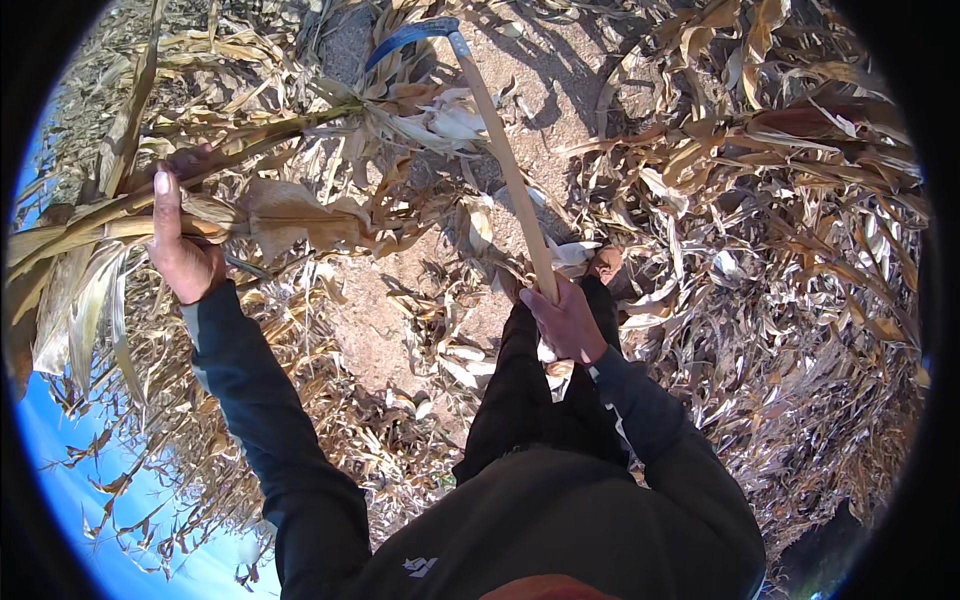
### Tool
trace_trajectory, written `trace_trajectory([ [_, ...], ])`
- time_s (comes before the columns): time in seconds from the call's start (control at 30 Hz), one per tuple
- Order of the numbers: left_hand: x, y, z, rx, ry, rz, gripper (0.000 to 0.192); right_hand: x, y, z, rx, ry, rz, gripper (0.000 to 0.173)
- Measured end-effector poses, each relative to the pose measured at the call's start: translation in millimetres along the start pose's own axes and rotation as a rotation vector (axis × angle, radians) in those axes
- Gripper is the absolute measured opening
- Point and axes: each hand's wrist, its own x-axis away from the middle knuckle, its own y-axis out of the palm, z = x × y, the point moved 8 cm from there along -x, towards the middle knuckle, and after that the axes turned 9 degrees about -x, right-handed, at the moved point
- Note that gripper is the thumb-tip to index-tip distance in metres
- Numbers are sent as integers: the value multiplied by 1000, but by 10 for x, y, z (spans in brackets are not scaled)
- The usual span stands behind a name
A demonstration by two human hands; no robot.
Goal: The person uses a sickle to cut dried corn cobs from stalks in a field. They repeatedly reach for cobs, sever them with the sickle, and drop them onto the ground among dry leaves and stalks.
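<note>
My left hand (182, 240) is wrapped around dry corn stalks (277, 133) at the left, its thumb pointing up across them. Withered leaves (300, 217) trail to the right from the gripped stalks. In my right hand (568, 321), in front of my legs, is the lower end of a sickle's long wooden handle (504, 154). The sickle's curved blue-grey blade (412, 35) is at the top of the view, curving to the left, apart from my left hand. Just left of the handle, pale husks (454, 124) hang at the end of one stalk.
Bare sandy soil (367, 315) runs down the middle, strewn with husks (465, 364). Heaped dry corn stalks and leaves (817, 150) lie along the right. Standing dry corn (142, 457) rises at the lower left. My shoe (606, 262) is beside a pale husk.
</note>
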Motion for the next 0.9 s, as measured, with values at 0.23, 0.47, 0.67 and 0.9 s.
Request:
trace_trajectory([
  [0.23, -204, -290, 21, 95, 23, -106, 45, -3014, -920, 158, 253, -90, 266, 34],
  [0.47, 166, -748, 119, -211, 137, 109, 45, -3832, -359, 1804, 249, 270, 150, 22],
  [0.67, 725, -1290, -42, 25, 24, 39, 40, -1697, -581, 2740, -10, 438, 238, 17],
  [0.9, 1906, -1776, -141, 80, 6, 255, 33, -2294, -498, 3358, 191, 330, 66, 23],
])
